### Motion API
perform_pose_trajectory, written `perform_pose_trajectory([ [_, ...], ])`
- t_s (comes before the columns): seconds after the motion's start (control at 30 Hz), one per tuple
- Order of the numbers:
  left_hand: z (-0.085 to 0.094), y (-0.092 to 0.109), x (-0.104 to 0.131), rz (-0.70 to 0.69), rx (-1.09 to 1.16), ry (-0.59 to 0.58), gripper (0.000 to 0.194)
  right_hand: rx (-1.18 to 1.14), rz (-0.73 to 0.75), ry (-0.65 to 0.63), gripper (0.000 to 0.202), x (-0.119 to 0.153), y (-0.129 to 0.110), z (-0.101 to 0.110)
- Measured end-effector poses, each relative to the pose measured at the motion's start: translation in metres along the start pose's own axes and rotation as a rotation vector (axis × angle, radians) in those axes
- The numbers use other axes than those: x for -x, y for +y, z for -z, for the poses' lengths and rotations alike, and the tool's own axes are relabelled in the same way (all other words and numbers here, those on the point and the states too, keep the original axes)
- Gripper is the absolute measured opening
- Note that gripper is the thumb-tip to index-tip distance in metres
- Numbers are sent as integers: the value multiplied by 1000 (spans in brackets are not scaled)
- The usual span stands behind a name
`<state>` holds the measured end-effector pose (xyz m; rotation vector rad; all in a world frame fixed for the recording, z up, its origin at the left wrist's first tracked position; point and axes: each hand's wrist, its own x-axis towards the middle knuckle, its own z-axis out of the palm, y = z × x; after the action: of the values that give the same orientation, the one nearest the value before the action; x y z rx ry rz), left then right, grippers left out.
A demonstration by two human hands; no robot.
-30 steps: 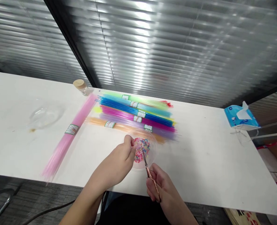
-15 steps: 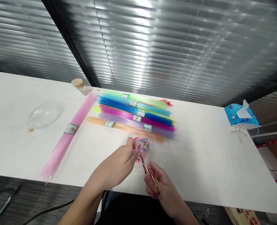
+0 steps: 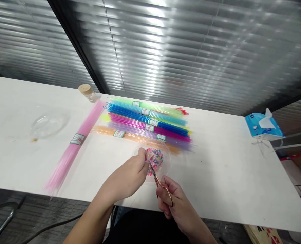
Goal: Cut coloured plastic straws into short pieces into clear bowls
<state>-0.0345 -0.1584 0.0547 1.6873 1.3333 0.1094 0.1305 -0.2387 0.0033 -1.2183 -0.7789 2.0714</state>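
My right hand (image 3: 172, 196) grips small rose-gold scissors (image 3: 157, 180) by the handle loops. The scissor blades point up and left, their tips beside the fingers of my left hand (image 3: 132, 173). My left fingers are pinched together over the left part of a clear bowl (image 3: 167, 162); whatever they hold is too small to make out. Many short pieces (image 3: 155, 159) in pink, blue, red and other colours lie in the bowl. Just behind it are the ends of an orange bundle of thin sticks (image 3: 131, 136) and a purple bundle (image 3: 175, 141).
More banded bundles lie behind: magenta (image 3: 130, 122), blue (image 3: 132, 114), light blue (image 3: 163, 116) and green (image 3: 155, 107). A pink bundle (image 3: 66, 159) lies slantwise at left, near a clear lid (image 3: 48, 124) and a jar (image 3: 87, 92). A tissue box (image 3: 263, 126) stands at right.
The scissor handles look slightly closer together. Both hands stay over the bowl in almost the same place, and the view has shifted very slightly.
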Motion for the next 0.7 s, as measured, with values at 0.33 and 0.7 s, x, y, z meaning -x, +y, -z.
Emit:
perform_pose_trajectory([
  [0.33,2,1,-1,-2,27,-26,18,16,11,85,43,0,-1,-2],
  [0.7,3,13,12,-16,226,-103,13,340,412,378,36,-12,-25,-5],
])
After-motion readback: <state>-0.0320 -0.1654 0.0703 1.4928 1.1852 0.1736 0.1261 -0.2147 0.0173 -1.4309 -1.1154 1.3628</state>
